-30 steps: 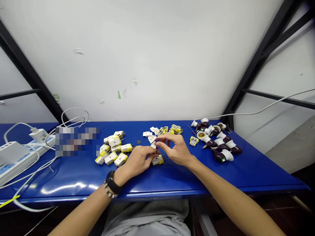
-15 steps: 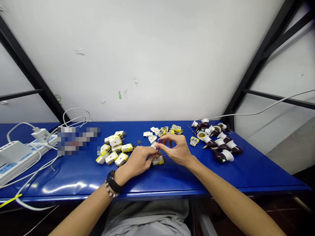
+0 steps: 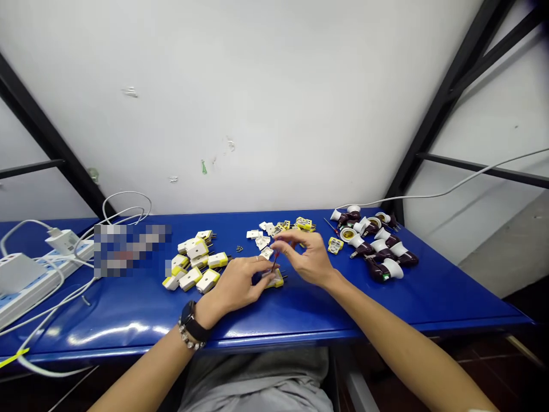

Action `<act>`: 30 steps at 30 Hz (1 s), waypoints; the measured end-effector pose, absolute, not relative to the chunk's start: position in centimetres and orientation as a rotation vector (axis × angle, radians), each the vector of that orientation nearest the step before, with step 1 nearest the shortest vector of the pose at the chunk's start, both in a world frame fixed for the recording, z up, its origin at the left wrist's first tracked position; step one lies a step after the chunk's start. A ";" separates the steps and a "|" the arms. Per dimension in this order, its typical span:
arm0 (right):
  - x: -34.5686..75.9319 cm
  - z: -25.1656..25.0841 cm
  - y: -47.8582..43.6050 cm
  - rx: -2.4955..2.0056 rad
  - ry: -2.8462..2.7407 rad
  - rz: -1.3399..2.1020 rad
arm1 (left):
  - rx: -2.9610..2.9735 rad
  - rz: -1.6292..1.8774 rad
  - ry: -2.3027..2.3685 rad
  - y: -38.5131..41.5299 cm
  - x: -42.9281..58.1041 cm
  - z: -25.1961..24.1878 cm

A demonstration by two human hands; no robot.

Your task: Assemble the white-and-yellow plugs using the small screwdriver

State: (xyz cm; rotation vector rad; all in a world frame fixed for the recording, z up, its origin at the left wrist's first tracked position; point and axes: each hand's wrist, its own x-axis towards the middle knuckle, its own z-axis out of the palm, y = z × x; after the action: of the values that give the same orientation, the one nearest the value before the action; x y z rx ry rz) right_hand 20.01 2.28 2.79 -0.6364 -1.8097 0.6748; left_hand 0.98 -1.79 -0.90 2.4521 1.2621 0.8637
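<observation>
My left hand (image 3: 238, 284), with a black watch and beaded bracelet on the wrist, presses its fingertips onto a yellow-and-white electrical plug (image 3: 278, 280) lying on the blue table (image 3: 128, 326). Pinched in the fingertips of my right hand (image 3: 306, 260) is a thin red-shafted small screwdriver (image 3: 274, 262), its lower end close to that plug. Small white plug covers (image 3: 261, 240) lie just beyond my fingers. To the left stands a group of white-and-yellow plugs (image 3: 193, 264). Some yellow plug parts (image 3: 303, 224) lie beyond my right hand.
Dark-red and white lamp holders (image 3: 373, 246) are grouped at the table's right. At the left lie a white power strip (image 3: 38, 283), a charger (image 3: 63, 241), white cables and a pixelated patch (image 3: 128, 250). A white wall and black metal struts stand behind.
My right fingers have shifted, and the thin red shaft now shows clearly above the plug. My left hand has settled lower over the plug. The whole view has shifted slightly.
</observation>
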 end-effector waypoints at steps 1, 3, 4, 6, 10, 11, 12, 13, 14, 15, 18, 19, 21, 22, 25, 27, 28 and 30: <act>20.3 3.0 2.5 -0.642 -1.745 0.702 | 2.471 0.852 1.283 -1.9 0.9 -1.0; 21.2 3.4 3.3 -0.685 -1.591 0.649 | 2.501 0.808 1.326 -2.0 0.9 -1.1; 21.8 3.7 3.7 -0.726 -1.541 0.566 | 2.508 0.778 1.341 -2.0 0.9 -1.2; 22.9 4.1 4.7 -0.843 -1.597 0.378 | 2.522 0.735 1.350 -1.9 0.8 -1.1; 24.7 4.3 6.3 -1.246 -1.910 0.106 | 2.529 0.868 1.449 -1.6 -1.0 -0.2; 24.9 4.2 6.6 -1.386 -1.998 0.078 | 2.517 0.950 1.510 -1.6 -2.0 0.2; 25.1 4.0 6.8 -1.527 -2.079 0.058 | 2.494 1.013 1.599 -1.5 -3.1 0.6; 25.2 3.8 6.9 -1.656 -2.149 0.044 | 2.479 1.064 1.712 -1.5 -4.3 1.0; 25.3 3.6 7.0 -1.760 -2.206 0.031 | 2.445 1.084 1.843 -1.5 -5.6 1.3; 25.3 3.3 7.1 -1.834 -2.255 0.019 | 2.388 1.019 1.976 -1.5 -6.8 1.6; 25.2 2.7 7.3 -1.905 -2.358 0.003 | 2.292 0.739 2.272 -1.6 -9.5 1.6; 25.2 2.6 7.3 -1.900 -2.376 0.002 | 2.294 0.655 2.301 -1.6 -9.9 1.5; 25.1 2.6 7.2 -1.883 -2.398 0.006 | 2.339 0.567 2.281 -1.6 -10.2 1.1; 25.1 2.6 7.1 -1.869 -2.406 0.016 | 2.376 0.567 2.250 -1.5 -9.9 0.9; 24.9 2.8 6.8 -1.789 -2.447 0.099 | 2.506 0.662 2.130 -1.4 -8.2 0.6; 24.7 2.8 6.6 -1.712 -2.484 0.180 | 2.598 0.696 2.013 -1.3 -6.2 0.6; 24.6 2.8 6.6 -1.669 -2.504 0.221 | 2.645 0.659 1.930 -1.3 -5.0 0.6; 24.4 2.8 6.4 -1.572 -2.552 0.305 | 2.712 0.533 1.800 -1.1 -2.5 0.5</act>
State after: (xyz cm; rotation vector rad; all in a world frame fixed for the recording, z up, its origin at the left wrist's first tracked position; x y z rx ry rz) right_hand 24.40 6.42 2.78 -1.5720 -2.5525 0.3050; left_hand -2.48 -1.10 0.49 2.7123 1.7997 0.5331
